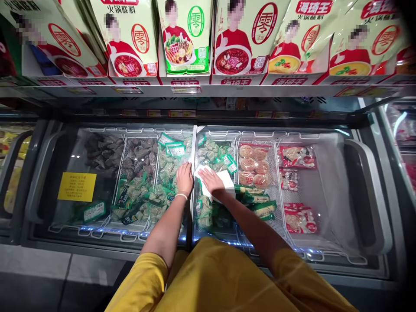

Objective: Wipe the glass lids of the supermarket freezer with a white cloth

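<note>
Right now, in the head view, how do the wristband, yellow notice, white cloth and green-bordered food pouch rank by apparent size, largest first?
1. Green-bordered food pouch, though the top edge cuts it off.
2. Yellow notice and white cloth: too alike to rank; the right hand covers part of the cloth.
3. Wristband.

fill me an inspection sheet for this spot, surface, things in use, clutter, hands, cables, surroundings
Surface: clear left lid and right lid, bagged food showing beneath
Things in use: white sheet, cloth or paper unclear, on the right lid
Clutter: yellow notice at the left lid
Hands: right hand flat on the white sheet; left hand beside the centre seam, nothing seen held
Cables: nothing seen
Surroundings: pouches on a shelf above; tiled floor at lower left
</note>
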`<state>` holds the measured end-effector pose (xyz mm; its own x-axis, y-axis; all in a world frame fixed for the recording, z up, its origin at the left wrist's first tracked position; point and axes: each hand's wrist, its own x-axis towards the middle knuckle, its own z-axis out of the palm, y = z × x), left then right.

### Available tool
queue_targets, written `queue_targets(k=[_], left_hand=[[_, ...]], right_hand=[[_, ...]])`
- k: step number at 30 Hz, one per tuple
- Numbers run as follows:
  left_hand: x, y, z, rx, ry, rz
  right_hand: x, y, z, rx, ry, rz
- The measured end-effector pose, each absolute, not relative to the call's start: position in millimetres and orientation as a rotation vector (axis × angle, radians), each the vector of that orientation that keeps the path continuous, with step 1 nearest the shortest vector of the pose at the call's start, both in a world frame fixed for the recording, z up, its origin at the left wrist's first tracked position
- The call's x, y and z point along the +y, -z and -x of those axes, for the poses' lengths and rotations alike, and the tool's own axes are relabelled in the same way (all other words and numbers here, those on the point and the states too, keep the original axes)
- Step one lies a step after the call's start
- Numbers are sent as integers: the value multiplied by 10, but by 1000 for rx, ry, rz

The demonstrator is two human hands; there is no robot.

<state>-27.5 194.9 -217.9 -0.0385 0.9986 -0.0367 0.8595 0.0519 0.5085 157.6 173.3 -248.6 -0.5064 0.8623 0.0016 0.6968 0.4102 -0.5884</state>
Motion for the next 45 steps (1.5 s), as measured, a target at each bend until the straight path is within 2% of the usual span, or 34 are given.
queue_targets(k=[6,10,14,20,23,26,33,37,40,45], left_hand=[[2101,2261,370,1958,-491,-1981],[2074,2319,353,1982,-485,-1994],[2061,2361,349,1977,-483,-1992],[2055,2375,371,1958,-493,-2002],[2053,2369,371,1955,-502,-2006],[2053,2357,370,1948,-498,-2006],[2048,2366,371,1949,-483,-2040],[2049,2401,376,1948,-489,-2057],[2051,2413,380,1956,-489,-2067],[2054,2394,377,1953,-466,-2053]], right_hand=[[2753,2505,-1402,-2393,-592,1509],[2934,2493,-1317,-2323,-577,1608],[2505,2542,-1244,-2261,-577,1613],[1197,2565,-1358,-2467,-561,1371],[924,2542,-1451,-2585,-574,1216],[1204,2538,-1504,-2579,-581,1270],[2853,2476,-1555,-2405,-589,1542],[3382,2408,-1501,-2310,-664,1692],[3280,2400,-1407,-2247,-675,1743],[2364,2456,-1311,-2351,-719,1569]])
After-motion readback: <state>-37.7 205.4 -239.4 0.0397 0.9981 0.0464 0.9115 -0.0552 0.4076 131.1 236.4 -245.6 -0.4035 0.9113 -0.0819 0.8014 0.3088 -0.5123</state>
